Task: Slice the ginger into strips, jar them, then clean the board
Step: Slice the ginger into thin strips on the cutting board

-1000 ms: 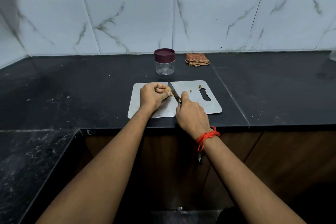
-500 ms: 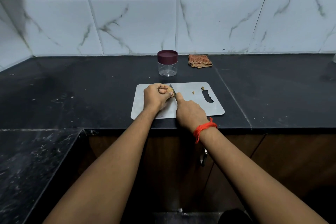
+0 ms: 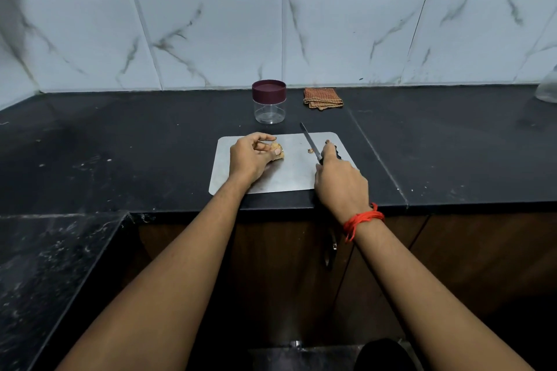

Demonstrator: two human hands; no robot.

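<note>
Our right hand [image 3: 339, 181] has drawn the knife [image 3: 309, 141] off the ginger [image 3: 278, 152] and out to the right, fingers wrapped round the handle, blade angled over the board [image 3: 280, 178] beside a small scrap [image 3: 310, 150]; our left hand [image 3: 250, 158] pinches the ginger down on the board's left half; the two hands stand apart. To slice well, we judge, we should tuck the left fingertips behind the cut line and take thin, even cuts; the jar [image 3: 269, 102] stands lidded behind the board.
</note>
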